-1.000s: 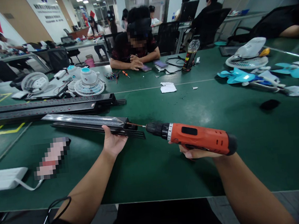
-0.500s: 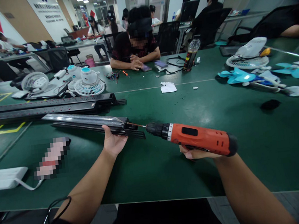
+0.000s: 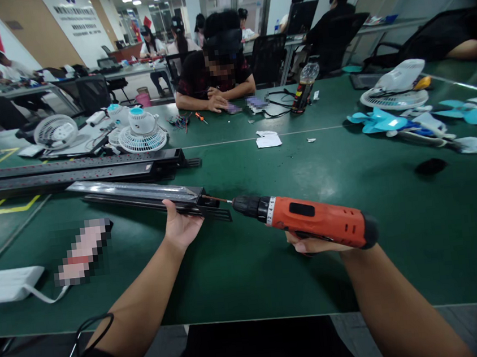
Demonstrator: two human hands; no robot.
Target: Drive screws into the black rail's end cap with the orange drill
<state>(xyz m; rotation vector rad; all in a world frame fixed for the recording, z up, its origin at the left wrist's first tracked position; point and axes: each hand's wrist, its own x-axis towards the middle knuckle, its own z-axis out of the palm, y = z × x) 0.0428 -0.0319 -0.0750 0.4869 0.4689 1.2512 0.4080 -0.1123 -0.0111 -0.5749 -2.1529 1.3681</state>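
My right hand [image 3: 313, 243] is wrapped round the grip of an orange and black cordless drill [image 3: 323, 218], which points left. A long thin bit [image 3: 218, 198] runs from the drill's chuck to the near end of a long black rail [image 3: 150, 196], whose top has a shiny clear cover. Whether the bit's tip sits inside the rail I cannot tell. Beneath that end, my left hand [image 3: 181, 225] holds the rail, thumb on its near side and the other fingers hidden below. The rail lies slanted, its far end to the left.
More black rails [image 3: 71, 174] lie behind on the green table [image 3: 249, 279]. White fans [image 3: 142, 134], a bottle [image 3: 305, 87], a screwdriver [image 3: 201, 117] and blue fan blades [image 3: 379, 121] stand or lie further off. A white power bank [image 3: 8, 284] is at left. A person [image 3: 214, 67] leans on the far side.
Almost nothing differs. The drill has shifted very slightly left, while both hands keep their hold and the rail stays in place.
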